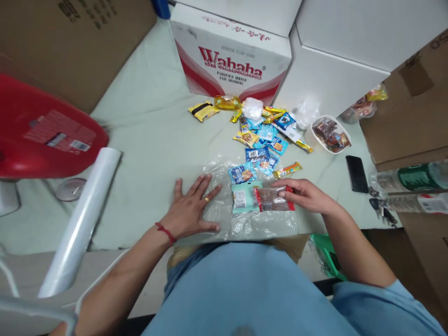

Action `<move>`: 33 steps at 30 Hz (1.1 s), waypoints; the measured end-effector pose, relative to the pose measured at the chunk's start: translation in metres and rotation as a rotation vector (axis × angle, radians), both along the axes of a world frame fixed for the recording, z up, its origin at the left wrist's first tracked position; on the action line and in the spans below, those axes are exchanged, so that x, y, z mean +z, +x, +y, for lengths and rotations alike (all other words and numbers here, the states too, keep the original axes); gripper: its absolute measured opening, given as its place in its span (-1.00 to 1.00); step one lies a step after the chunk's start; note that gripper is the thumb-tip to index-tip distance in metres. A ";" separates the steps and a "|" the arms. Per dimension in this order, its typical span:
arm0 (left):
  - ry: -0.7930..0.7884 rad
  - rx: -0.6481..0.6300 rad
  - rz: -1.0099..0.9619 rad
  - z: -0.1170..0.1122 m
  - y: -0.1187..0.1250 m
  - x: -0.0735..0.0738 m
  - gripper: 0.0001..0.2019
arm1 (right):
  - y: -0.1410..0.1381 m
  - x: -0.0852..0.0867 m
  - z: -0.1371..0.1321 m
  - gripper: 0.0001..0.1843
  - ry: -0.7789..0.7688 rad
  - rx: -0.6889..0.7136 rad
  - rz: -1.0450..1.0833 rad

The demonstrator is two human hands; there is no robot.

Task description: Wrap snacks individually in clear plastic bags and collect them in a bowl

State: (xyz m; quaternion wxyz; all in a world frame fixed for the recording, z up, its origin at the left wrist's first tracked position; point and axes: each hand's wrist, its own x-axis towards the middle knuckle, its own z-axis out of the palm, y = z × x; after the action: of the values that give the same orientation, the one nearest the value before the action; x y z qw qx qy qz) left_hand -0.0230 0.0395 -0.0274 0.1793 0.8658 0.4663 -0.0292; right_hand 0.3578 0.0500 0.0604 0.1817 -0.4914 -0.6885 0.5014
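My left hand (191, 207) lies flat with fingers spread on the left part of a clear plastic bag (259, 224) spread on the table near its front edge. My right hand (303, 193) rests on a red-edged brown snack packet (275, 199) that lies on the bag, fingers curled over its right end. A pale green packet (243, 198) sits just left of it. A scatter of small snack packets (261, 135), blue, yellow and orange, lies beyond the bag.
A roll of clear plastic (82, 219) lies at left beside a red object (42, 130). A Wahaha carton (231, 56) and white boxes stand behind. A white bowl of snacks (329, 134), black phone (356, 173), keys and water bottles (413, 179) sit at right.
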 end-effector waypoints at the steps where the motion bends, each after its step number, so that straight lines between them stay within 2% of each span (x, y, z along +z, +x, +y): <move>1: -0.022 0.004 0.006 0.001 0.000 0.002 0.16 | -0.008 -0.004 0.004 -0.61 0.032 0.020 0.008; 3: -0.059 0.011 0.014 0.002 0.000 0.004 0.19 | -0.026 -0.014 0.010 -0.62 0.122 0.093 -0.040; 6: -0.055 0.016 0.015 0.002 0.000 0.005 0.20 | -0.050 -0.028 0.013 -0.66 0.346 0.160 -0.322; 8: -0.026 0.016 0.015 0.000 0.000 0.003 0.19 | -0.060 -0.031 0.011 -0.67 0.492 0.158 -0.516; 10: 0.001 0.014 0.015 -0.001 0.000 0.000 0.17 | -0.065 -0.031 0.008 -0.59 0.574 0.194 -0.570; 13: 0.026 0.005 0.013 -0.002 -0.001 -0.003 0.17 | -0.071 -0.034 0.001 -0.34 0.607 0.335 -0.526; 15: 0.037 -0.002 0.014 -0.003 -0.001 -0.005 0.16 | -0.075 -0.041 -0.004 -0.27 0.615 0.380 -0.544; 19: 0.058 -0.015 0.006 -0.003 -0.003 -0.007 0.15 | -0.084 -0.058 -0.014 -0.26 0.642 0.372 -0.582; 22: 0.074 -0.016 -0.009 -0.003 -0.003 -0.008 0.14 | -0.086 -0.065 -0.021 -0.25 0.649 0.346 -0.571; 26: 0.077 -0.018 -0.020 -0.002 -0.004 -0.009 0.14 | -0.083 -0.067 -0.026 -0.16 0.648 0.345 -0.571; 33: 0.130 0.024 -0.130 -0.009 -0.015 -0.009 0.13 | -0.084 -0.068 -0.031 -0.18 0.626 0.319 -0.596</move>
State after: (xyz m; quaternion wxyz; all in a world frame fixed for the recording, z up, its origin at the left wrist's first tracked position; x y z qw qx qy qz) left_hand -0.0381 0.0301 -0.0363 0.1529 0.8700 0.4650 0.0594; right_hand 0.2742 0.0188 -0.0072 0.0361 -0.4236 -0.8960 0.1281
